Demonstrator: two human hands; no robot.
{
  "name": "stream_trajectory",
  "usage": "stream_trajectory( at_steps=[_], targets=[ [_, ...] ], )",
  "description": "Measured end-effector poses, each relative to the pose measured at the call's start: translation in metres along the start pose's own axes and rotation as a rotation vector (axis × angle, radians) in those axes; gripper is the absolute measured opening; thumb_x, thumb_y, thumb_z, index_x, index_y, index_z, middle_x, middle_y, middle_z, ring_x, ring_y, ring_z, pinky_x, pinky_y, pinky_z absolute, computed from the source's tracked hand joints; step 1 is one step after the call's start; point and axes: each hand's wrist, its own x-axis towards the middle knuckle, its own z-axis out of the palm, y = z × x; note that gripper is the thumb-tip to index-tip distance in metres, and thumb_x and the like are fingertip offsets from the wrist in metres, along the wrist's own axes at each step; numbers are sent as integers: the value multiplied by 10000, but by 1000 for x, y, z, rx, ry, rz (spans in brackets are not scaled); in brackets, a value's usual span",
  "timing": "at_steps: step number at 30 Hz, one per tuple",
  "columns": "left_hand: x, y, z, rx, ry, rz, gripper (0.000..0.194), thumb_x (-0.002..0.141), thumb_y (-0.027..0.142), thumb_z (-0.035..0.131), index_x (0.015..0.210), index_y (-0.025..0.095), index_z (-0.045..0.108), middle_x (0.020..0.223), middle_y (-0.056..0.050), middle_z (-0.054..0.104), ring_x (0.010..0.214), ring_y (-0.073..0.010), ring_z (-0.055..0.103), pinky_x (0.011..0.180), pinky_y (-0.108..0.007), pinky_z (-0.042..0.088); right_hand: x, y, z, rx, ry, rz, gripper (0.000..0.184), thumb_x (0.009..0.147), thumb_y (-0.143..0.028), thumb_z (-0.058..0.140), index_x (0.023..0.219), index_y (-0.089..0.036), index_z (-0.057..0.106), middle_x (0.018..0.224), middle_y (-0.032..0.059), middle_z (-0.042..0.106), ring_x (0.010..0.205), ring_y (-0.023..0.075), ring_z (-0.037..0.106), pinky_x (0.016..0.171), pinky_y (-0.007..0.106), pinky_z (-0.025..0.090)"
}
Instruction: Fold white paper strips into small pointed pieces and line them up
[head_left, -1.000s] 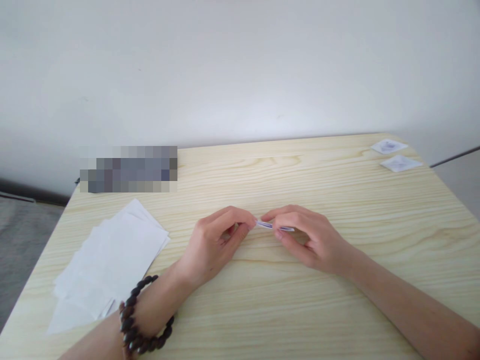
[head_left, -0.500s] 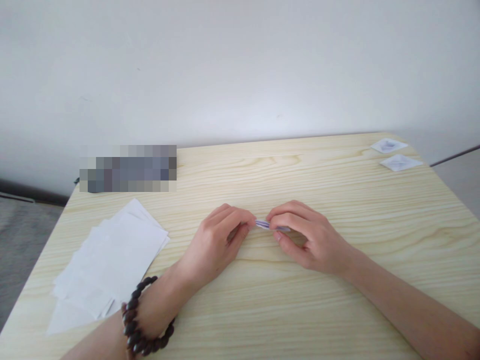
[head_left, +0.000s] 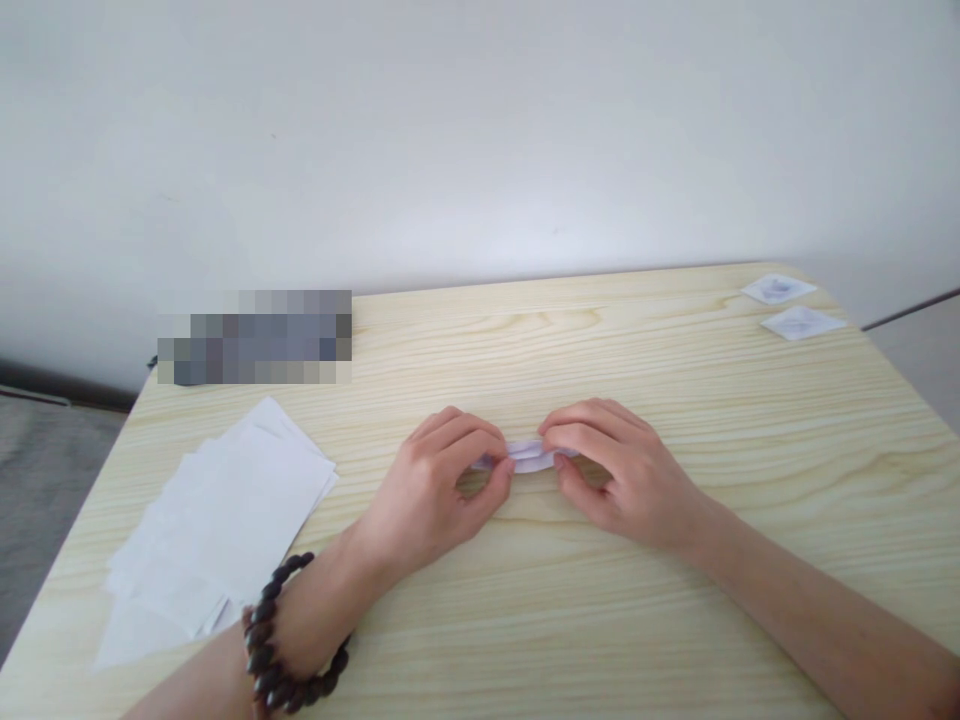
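Between my two hands is a small folded white paper (head_left: 531,458), low over the middle of the table. My left hand (head_left: 442,475) pinches its left end between thumb and fingers. The right end is gripped by my right hand (head_left: 622,465) in the same way. Layered folds show in the gap between the fingertips, while both ends are partly hidden by the fingers. A dark beaded bracelet (head_left: 262,640) circles my left wrist.
Several loose white paper sheets (head_left: 225,510) lie in a fanned pile at the left. Two folded paper boats (head_left: 780,289) rest at the far right corner. A blurred-out object (head_left: 262,340) sits at the back left, near the wall (head_left: 480,130). All are on a light wooden table (head_left: 570,620).
The folded paper has been spread wider and shows more of its layers. My left thumb has shifted right along its near side. The pile and the far pieces stay put.
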Motion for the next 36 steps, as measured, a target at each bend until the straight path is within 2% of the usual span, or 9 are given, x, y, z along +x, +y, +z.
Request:
stream_trajectory(
  at_steps=[4,8,14,18,23,26,28,32,36],
  targets=[
    [0,-1,2,22,18,-26,68,849,132,590,841,165,649,787,-16,669,773,-141,584,743,-273,478,0,-1,1,-25,0,-8,184,817,-67,519,924,-198,589,927,52,682,846,184,613,785,345,488],
    [0,-1,4,42,22,-22,106,835,114,581,886,169,655,857,-26,676,816,-148,595,771,-281,485,1,-3,2,-35,1,-1,181,826,-78,519,940,-199,591,927,53,688,842,187,613,787,348,487],
    [-2,-1,7,108,34,-48,185,823,115,555,959,185,658,972,-57,622,905,-168,594,810,-297,502,4,-9,6,-83,29,34,70,871,-166,545,903,-192,601,878,47,693,817,190,620,772,346,483],
    [0,2,8,164,16,-85,184,822,129,541,960,183,651,973,-68,609,919,-193,592,817,-326,509,5,-9,10,-157,24,36,98,850,-164,561,929,-186,614,928,60,695,859,208,626,791,360,482],
    [12,9,2,225,-100,-197,145,829,141,550,913,187,659,929,-50,650,841,-188,630,759,-310,509,5,-10,9,-203,-2,44,153,809,-114,555,931,-182,619,950,56,694,869,210,626,802,355,474],
    [24,12,-4,313,-210,-262,129,823,152,570,856,191,688,863,-43,662,728,-179,633,683,-298,496,11,-12,5,-236,-67,96,155,812,-114,537,923,-188,617,936,47,688,846,207,626,789,352,464],
    [30,11,-9,360,-286,-243,148,823,136,568,802,190,704,771,-35,660,682,-174,623,646,-283,480,18,-12,1,-271,-134,141,135,824,-125,522,895,-189,618,927,48,680,829,204,628,772,346,455],
    [39,6,-17,390,-306,-225,183,832,131,566,821,196,737,756,-37,686,655,-163,633,625,-261,467,38,-14,-6,-307,-259,237,111,850,-177,527,880,-198,631,922,40,670,803,198,644,688,312,433],
    [51,-4,-24,426,-342,-225,189,825,123,572,811,190,748,765,-54,708,699,-193,653,653,-284,469,57,-15,-10,-336,-317,308,104,852,-186,544,882,-205,641,877,37,676,762,194,648,610,290,389]
  ],
)
